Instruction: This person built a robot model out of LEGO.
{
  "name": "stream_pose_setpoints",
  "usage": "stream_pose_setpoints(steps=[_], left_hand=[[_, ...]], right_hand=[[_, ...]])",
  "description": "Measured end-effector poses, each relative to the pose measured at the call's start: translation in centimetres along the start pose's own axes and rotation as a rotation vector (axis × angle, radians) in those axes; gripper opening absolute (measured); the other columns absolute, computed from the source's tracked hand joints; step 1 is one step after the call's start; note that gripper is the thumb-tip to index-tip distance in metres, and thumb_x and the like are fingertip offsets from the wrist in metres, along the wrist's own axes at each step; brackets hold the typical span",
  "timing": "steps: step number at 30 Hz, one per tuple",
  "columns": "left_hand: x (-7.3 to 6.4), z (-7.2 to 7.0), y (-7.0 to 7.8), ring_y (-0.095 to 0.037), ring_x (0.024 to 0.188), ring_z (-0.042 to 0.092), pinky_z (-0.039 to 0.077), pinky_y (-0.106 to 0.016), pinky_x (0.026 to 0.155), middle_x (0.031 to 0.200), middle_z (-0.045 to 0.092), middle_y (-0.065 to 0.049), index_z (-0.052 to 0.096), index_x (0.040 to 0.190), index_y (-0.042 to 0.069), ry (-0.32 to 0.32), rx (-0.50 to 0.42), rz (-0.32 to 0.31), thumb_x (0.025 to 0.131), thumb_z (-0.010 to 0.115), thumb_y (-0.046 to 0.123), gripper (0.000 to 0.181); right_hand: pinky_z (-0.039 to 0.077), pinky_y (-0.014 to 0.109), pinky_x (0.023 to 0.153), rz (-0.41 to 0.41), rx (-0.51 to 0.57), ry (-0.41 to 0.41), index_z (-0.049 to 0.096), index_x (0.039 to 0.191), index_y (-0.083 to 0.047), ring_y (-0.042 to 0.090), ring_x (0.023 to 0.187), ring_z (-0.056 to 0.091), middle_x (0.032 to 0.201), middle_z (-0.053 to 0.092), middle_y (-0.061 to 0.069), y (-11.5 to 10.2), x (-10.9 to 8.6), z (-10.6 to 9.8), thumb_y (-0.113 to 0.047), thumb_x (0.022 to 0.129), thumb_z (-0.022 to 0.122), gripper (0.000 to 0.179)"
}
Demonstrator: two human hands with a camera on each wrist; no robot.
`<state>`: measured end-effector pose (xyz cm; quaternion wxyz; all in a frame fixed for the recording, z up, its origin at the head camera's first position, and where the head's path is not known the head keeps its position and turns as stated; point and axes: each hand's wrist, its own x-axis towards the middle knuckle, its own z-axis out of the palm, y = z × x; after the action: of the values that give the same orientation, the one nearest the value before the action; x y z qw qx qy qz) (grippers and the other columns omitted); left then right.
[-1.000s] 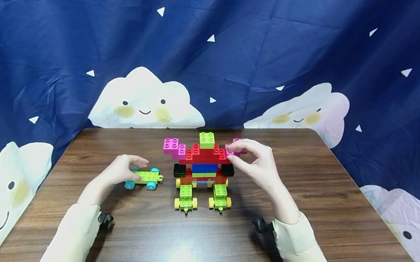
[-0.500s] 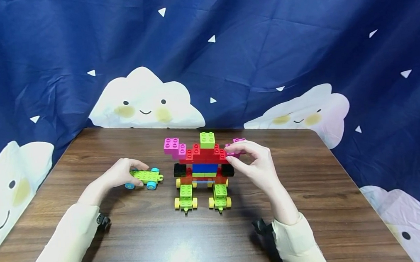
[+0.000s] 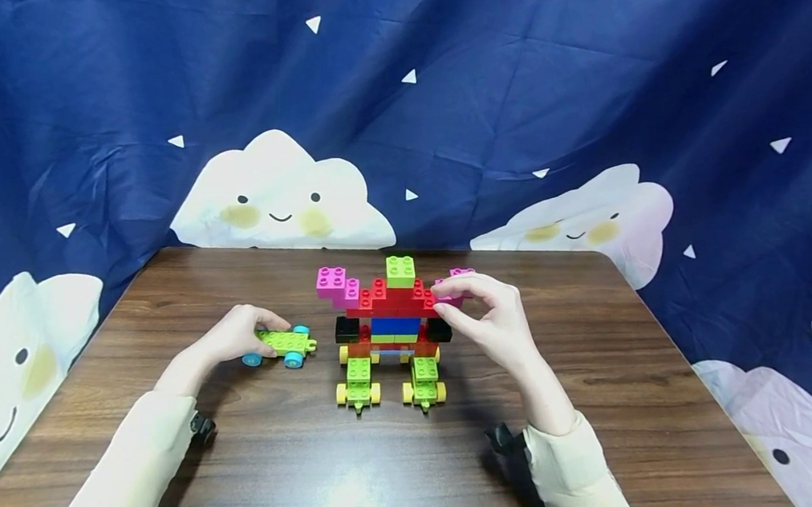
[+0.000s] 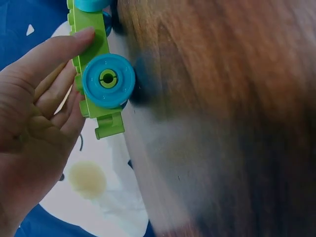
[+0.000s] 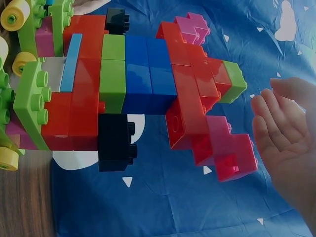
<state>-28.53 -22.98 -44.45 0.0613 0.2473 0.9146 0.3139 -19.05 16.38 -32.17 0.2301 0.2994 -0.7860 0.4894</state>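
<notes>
My left hand (image 3: 242, 332) pinches a lime-green toy car base (image 3: 289, 342) with blue wheels, left of the built figure. In the left wrist view the thumb (image 4: 85, 42) presses its side, between the blue wheels (image 4: 108, 81), with the other fingers beyond it. The brick figure stands upright, with red bricks (image 3: 399, 302), a blue middle (image 3: 394, 325) and a lime head brick (image 3: 400, 271). Beside its right pink arm (image 5: 229, 148) is my right hand (image 3: 495, 318). The right wrist view shows that hand's fingers extended and apart from the pink bricks.
The figure stands on lime feet (image 3: 358, 382) with yellow wheels, and black bricks (image 3: 346, 329) jut from its sides. Beneath is a brown wooden table (image 3: 266, 475). A blue cloth (image 3: 438, 122) with clouds hangs behind the table.
My left hand has come down onto the car base, its thumb now against the near side. The right hand has shifted slightly left beside the figure's pink arm.
</notes>
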Motion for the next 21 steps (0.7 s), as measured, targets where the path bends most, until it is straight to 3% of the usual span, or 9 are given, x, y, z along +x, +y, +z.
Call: stream_pose_setpoints(steps=[4,9,16,21], left_hand=[[-0.2,-0.4,0.2,-0.032,0.103,0.067,0.052,-0.05,0.09,0.105,0.074,-0.012,0.073,0.11,0.002,0.022,-0.01,0.005,0.071,0.083,0.005,0.041],[-0.7,-2.2,1.5,-0.031,0.103,0.067,0.052,-0.047,0.09,0.106,0.074,-0.012,0.072,0.112,0.004,0.077,0.003,0.012,0.072,0.083,0.007,0.042],[-1.5,-6.5,5.3,-0.018,0.092,0.064,0.05,-0.026,0.079,0.106,0.074,-0.008,0.072,0.114,0.008,0.2,0.047,0.031,0.072,0.084,0.011,0.043],[-2.1,-8.8,8.5,-0.011,0.096,0.06,0.045,-0.017,0.078,0.112,0.073,-0.006,0.072,0.115,0.012,0.272,0.047,0.079,0.076,0.084,0.016,0.042]], right_hand=[[0.056,0.023,0.078,0.002,-0.007,-0.005,0.073,0.096,0.001,0.01,0.094,0.064,0.098,0.073,0.015,-0.1,0.0,-0.1,0.007,0.074,0.079,0.023],[0.059,0.031,0.078,-0.005,-0.014,-0.015,0.073,0.097,0.001,0.009,0.094,0.064,0.098,0.073,0.014,-0.3,0.1,-0.3,0.006,0.074,0.079,0.024],[0.059,0.035,0.072,-0.047,-0.017,-0.027,0.072,0.097,0.001,0.019,0.088,0.065,0.096,0.073,0.013,-0.9,0.6,-0.3,0.008,0.073,0.08,0.027],[0.059,0.038,0.069,-0.1,-0.01,-0.044,0.073,0.098,0.0,0.022,0.086,0.067,0.096,0.073,0.012,-1.5,1.4,-0.2,0.007,0.072,0.08,0.028]])
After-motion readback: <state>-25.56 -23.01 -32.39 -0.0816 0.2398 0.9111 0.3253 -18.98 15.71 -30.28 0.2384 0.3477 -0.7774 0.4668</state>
